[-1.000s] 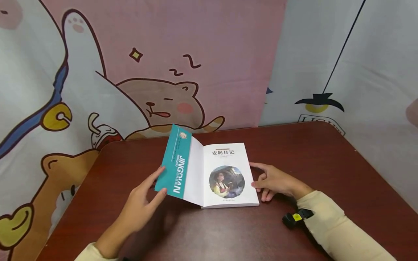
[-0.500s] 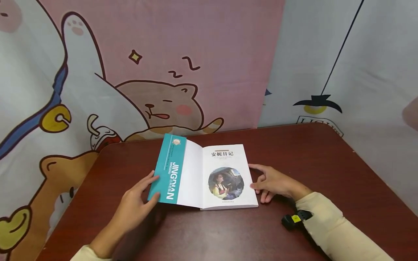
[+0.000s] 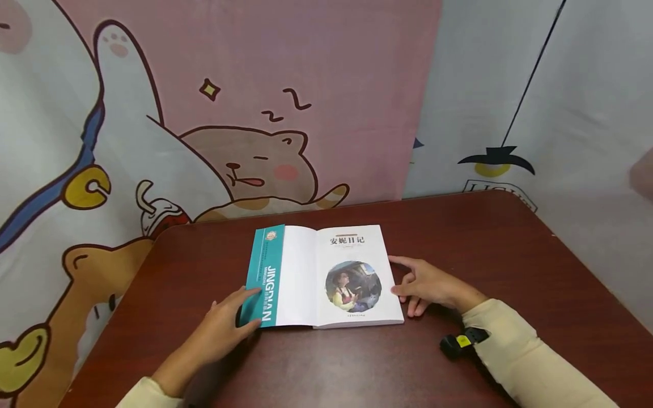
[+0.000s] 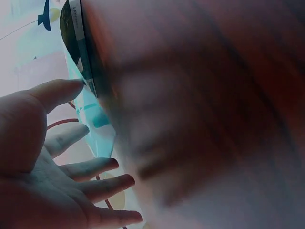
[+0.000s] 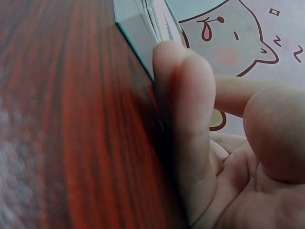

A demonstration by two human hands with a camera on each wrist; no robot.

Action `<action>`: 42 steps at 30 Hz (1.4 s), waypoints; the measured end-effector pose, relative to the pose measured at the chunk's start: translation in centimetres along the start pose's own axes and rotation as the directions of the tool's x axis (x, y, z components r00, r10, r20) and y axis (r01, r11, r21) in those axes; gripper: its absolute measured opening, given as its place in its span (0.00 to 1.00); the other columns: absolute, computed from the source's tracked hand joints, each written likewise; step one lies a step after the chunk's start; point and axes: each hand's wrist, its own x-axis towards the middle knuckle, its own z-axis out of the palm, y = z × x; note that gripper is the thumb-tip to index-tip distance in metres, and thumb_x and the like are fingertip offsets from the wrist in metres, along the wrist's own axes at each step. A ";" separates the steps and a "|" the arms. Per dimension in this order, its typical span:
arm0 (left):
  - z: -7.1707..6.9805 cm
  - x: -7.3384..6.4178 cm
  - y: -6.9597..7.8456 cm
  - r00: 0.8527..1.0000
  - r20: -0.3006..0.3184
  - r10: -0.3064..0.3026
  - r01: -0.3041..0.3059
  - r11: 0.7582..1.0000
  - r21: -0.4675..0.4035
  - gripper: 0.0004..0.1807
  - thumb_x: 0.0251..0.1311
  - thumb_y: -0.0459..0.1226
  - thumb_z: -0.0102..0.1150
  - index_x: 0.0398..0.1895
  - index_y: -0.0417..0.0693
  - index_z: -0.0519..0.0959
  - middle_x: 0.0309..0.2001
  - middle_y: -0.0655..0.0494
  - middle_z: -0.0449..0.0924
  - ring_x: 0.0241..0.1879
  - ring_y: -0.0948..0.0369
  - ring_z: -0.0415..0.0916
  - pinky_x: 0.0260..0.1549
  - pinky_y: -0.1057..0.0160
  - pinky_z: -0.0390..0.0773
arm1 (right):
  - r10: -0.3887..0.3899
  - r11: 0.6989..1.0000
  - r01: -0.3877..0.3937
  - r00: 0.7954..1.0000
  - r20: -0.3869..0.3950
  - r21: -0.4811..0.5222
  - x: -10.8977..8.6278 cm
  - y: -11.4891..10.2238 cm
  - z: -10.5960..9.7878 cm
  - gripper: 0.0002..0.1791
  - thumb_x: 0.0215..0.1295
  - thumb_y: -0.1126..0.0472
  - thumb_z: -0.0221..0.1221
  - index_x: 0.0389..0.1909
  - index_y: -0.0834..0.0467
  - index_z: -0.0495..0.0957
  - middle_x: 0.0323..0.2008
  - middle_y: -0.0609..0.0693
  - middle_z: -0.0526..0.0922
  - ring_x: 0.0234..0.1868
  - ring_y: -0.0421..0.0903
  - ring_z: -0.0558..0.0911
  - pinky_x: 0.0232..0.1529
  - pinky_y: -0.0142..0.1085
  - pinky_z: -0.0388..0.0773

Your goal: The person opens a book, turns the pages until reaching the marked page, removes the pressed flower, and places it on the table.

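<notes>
A paperback book (image 3: 303, 277) lies open on the table at its title page (image 3: 352, 314), which bears a round picture and Chinese characters. Its front cover is spread to the left, with a teal flap (image 3: 272, 249) lettered in white folded over the cover's inside. My left hand (image 3: 216, 331) touches the flap's lower left edge with thumb and fingertips. In the left wrist view its fingers (image 4: 95, 168) are spread and fairly straight. My right hand (image 3: 433, 283) rests at the book's right edge, index finger extended and thumb at the page edge; the other fingers bend below it.
The dark red-brown table (image 3: 326, 368) carries the book. Behind it hangs a cloth backdrop (image 3: 367, 113) with cartoon animals. A black strap device with a yellow patch (image 3: 463, 340) sits at my right wrist, by the cream sleeve (image 3: 530, 351).
The front cover, raised at a slant before, has gone down to the left and lies flatter. My left hand went left and down with it, then slightly right. My right hand stayed put.
</notes>
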 end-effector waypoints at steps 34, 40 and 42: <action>0.1 1.8 4.3 0.987 -0.064 0.145 -0.129 0.971 0.199 0.36 0.60 0.53 0.67 0.71 0.56 0.70 0.75 0.43 0.62 0.75 0.40 0.56 0.68 0.27 0.53 | 0.000 1.000 0.000 1.000 -0.016 -0.016 0.6 -0.2 0.1 0.50 0.65 0.60 0.66 0.80 0.54 0.45 0.25 0.57 0.79 0.16 0.48 0.84 0.18 0.41 0.82; 1.5 3.4 7.9 0.969 -0.032 0.244 -0.237 0.959 0.154 0.42 0.57 0.57 0.67 0.75 0.60 0.65 0.76 0.45 0.60 0.75 0.40 0.58 0.67 0.31 0.58 | -0.010 1.000 0.010 1.000 -0.007 -0.008 0.3 -0.1 0.1 0.50 0.65 0.59 0.66 0.80 0.54 0.44 0.25 0.57 0.79 0.16 0.49 0.84 0.19 0.42 0.82; 2.1 4.0 9.2 0.960 0.006 0.280 -0.278 0.949 0.145 0.44 0.57 0.60 0.65 0.76 0.62 0.63 0.77 0.46 0.58 0.76 0.41 0.56 0.68 0.33 0.59 | -0.017 1.000 0.017 1.000 -0.007 -0.002 0.2 -0.1 0.0 0.51 0.64 0.60 0.66 0.80 0.53 0.44 0.25 0.57 0.79 0.16 0.49 0.84 0.19 0.43 0.83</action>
